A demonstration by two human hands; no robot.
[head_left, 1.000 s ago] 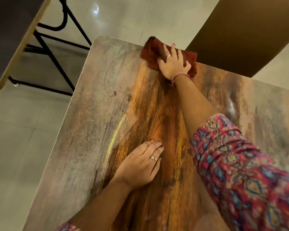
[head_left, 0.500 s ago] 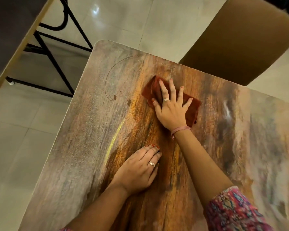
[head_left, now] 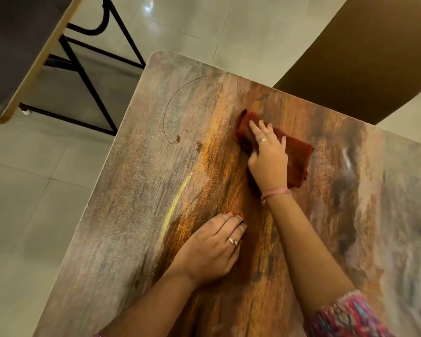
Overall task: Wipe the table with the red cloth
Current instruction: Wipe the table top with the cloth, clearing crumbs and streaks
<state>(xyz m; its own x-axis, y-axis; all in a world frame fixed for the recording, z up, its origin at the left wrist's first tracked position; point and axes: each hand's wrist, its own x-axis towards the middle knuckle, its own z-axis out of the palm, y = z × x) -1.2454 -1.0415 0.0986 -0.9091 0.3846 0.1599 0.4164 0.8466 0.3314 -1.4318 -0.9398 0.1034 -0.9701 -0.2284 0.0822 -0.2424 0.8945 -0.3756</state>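
Note:
The table [head_left: 136, 215] has a streaked brown and orange wood-look top with a rounded far-left corner. A folded red cloth [head_left: 298, 158] lies on its far middle part. My right hand [head_left: 269, 158] presses flat on the cloth, fingers stretched forward over its left half; a pink band circles the wrist. My left hand [head_left: 213, 251] rests palm down on the bare tabletop nearer to me, fingers straight and together, a ring on one finger. It holds nothing.
A brown chair [head_left: 365, 57] stands beyond the table's far edge at the right. Another table [head_left: 27, 69] with a black metal frame [head_left: 88, 76] stands at the upper left. Pale floor tiles [head_left: 22, 190] lie to the left of my table.
My right hand has pulled the cloth from the far edge back toward me across the tabletop, then shifted slightly right. My left hand has stayed in place.

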